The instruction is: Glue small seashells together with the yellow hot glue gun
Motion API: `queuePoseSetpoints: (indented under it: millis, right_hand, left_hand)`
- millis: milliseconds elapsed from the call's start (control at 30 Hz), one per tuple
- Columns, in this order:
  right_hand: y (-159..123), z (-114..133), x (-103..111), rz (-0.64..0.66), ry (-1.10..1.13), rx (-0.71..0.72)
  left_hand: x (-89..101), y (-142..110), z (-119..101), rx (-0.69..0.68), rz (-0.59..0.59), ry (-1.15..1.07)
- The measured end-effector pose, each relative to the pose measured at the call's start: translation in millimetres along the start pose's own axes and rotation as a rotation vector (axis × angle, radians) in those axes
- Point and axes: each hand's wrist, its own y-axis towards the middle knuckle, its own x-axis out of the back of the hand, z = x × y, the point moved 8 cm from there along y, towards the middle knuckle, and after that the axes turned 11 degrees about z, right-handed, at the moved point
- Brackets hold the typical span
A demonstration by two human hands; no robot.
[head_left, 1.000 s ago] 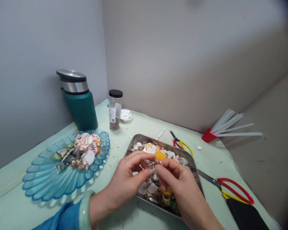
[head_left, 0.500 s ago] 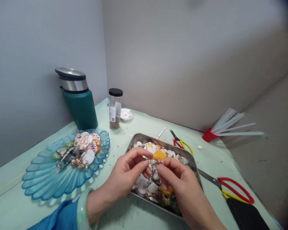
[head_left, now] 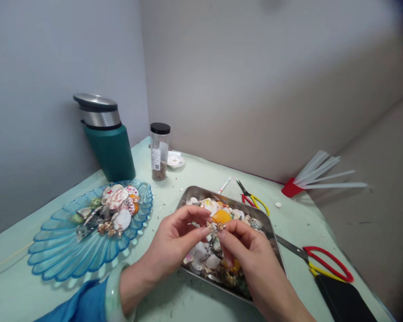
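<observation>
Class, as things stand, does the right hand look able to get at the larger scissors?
Probably yes: the larger scissors lie nearby, red handle uncovered, though the right hand pinches a small shell.

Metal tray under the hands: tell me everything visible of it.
The silvery rectangular metal tray has low raised walls and rounded corners. It stands flat, turned at a slant to the view, on the pale green tabletop. Mixed white, orange and dark seashells are heaped inside it. The bare left hand and bare right hand hide parts of it; whether either touches it can't be told.
</observation>
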Motion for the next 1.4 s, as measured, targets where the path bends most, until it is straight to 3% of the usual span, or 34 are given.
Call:
queuePoseSetpoints:
  millis: [233, 800, 1033, 1400]
  right_hand:
    - [0, 0, -1, -0.006, 0.039, -0.002]
    - [3, -8, -4, 0.042, 0.073, 0.027]
    - [2, -6, -6, 0.064, 0.097, 0.069]
    - [-1, -1, -6, 0.017, 0.064, 0.02]
  left_hand:
    - [3.5, -4, -1, 0.002, -0.028, 0.113]
    - [-12.0, -15, -36, -0.444, 0.049, 0.537]
    - [-12.5, -17, -42, -0.465, 0.0, 0.579]
    - [-16.3, -20, -38, -0.461, 0.013, 0.666]
